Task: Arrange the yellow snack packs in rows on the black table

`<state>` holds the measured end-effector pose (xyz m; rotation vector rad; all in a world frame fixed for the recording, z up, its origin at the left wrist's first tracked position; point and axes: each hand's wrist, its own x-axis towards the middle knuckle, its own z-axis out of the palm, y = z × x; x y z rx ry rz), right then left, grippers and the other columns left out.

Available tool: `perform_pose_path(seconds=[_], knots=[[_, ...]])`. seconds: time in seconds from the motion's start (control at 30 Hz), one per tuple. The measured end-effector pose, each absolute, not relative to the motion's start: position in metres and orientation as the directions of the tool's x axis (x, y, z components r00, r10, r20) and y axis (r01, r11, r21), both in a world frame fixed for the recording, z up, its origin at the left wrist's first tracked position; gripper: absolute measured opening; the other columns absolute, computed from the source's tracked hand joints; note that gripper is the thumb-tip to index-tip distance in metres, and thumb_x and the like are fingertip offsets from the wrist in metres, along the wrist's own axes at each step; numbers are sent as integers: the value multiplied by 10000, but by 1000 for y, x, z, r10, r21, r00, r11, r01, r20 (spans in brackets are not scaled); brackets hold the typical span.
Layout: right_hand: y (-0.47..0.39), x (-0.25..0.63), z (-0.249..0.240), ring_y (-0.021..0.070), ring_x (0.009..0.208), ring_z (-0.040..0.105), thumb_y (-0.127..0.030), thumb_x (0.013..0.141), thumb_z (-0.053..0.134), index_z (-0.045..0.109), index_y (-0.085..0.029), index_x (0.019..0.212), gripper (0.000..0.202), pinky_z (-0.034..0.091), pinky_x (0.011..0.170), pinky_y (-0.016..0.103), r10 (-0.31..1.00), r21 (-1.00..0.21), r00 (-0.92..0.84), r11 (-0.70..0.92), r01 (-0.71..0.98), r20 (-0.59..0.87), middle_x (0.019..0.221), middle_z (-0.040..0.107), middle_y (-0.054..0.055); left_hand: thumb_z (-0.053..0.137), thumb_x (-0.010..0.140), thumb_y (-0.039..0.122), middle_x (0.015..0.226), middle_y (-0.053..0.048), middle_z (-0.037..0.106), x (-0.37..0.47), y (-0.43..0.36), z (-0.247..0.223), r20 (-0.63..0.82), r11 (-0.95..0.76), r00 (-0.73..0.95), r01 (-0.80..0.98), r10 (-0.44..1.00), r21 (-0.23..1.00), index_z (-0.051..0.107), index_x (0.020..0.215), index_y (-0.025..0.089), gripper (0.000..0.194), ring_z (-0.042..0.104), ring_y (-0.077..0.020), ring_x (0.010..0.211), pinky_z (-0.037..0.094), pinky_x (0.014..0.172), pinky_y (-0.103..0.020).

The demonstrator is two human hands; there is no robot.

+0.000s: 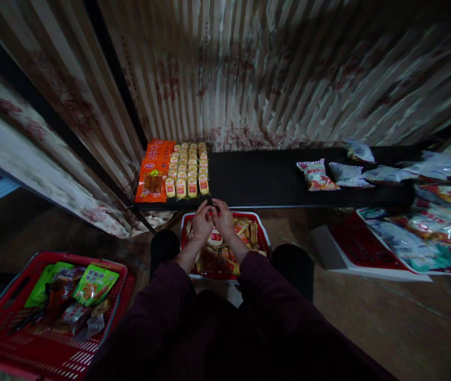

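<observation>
Stretching just beyond the grip, a black shelf bore snack bags to the right. Low left, a red basket held green pouches; right, a second basket held bagged snacks; directly beneath, a smaller basket held wrapped snacks. Ahead-left, orange packets flanked small yellow packets, labels toward the grip, long axes and rows running away from it. Left hand and right hand had fingertips close together at the shelf edge; whether they clamped anything, I could not tell.
</observation>
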<state>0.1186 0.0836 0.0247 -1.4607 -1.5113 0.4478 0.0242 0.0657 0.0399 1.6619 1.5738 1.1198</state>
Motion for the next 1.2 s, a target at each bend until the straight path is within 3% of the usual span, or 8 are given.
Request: perform_pose_path(seconds=[0.23, 0.6, 0.7, 0.87, 1.03, 1.1, 1.2], knots=[[48, 130, 2, 200, 971, 594, -177, 794, 445, 628, -196, 1081, 341, 455, 939, 399, 942, -820, 160, 165, 548, 296, 1049, 658, 84, 416, 748, -4, 1278, -84, 578, 39, 29, 24, 76, -45, -42, 499, 996, 865, 633, 1082, 147, 425, 494, -155, 1221, 350, 1075, -302], [-9, 137, -39, 204, 945, 627, -96, 750, 453, 659, -181, 1021, 351, 479, 899, 358, 990, -755, 132, -53, 654, 45, 1028, 681, 89, 401, 777, 36, 1187, -103, 625, 43, -27, -10, -93, 65, 15, 608, 996, 791, 630, 1086, 140, 399, 526, -182, 1162, 380, 1041, -331], [-24, 133, -45, 190, 890, 639, -83, 766, 449, 675, -194, 983, 332, 493, 851, 325, 996, -722, 90, -68, 688, -7, 973, 695, 74, 405, 805, 74, 1208, -117, 607, 37, -42, -19, -90, 29, 49, 705, 995, 708, 633, 1081, 141, 365, 503, -198, 1189, 375, 1046, -352], [-46, 130, -44, 191, 966, 607, -94, 824, 415, 687, -170, 944, 307, 471, 880, 302, 998, -677, -40, 63, 733, 49, 1016, 677, 99, 402, 827, 103, 1298, -126, 545, 30, -58, -33, -154, -107, 208, 864, 966, 492, 610, 1147, 157, 385, 389, -238, 1304, 242, 1123, -417], [-53, 134, -31, 208, 1029, 569, -128, 848, 421, 667, -161, 1027, 305, 426, 929, 318, 998, -510, -60, 69, 857, 33, 1089, 651, 108, 395, 828, 142, 1310, -150, 529, 22, -52, -23, -234, -145, 233, 930, 944, 339, 593, 1178, 142, 403, 332, -272, 1334, 165, 1133, -459], [-56, 136, -27, 205, 1042, 560, -151, 857, 423, 656, -166, 1051, 304, 396, 959, 321, 996, -443, -88, 82, 893, 7, 1104, 647, 101, 419, 817, 174, 1421, -137, 414, 15, -47, -17, -286, -98, 182, 953, 941, 287, 549, 1229, 166, 432, 256, -306, 1367, 168, 1111, -520], [-60, 140, -24, 210, 1066, 545, -216, 861, 449, 652, -183, 1058, 284, 367, 976, 334, 990, -366, -128, 95, 926, -66, 1120, 643, 95, 501, 767, 207, 1506, -157, 250, 1, -39, -11, -449, -49, 155, 970, 880, 239, 414, 1345, 125, 589, 175, -323, 1393, 223, 1095, -463]])
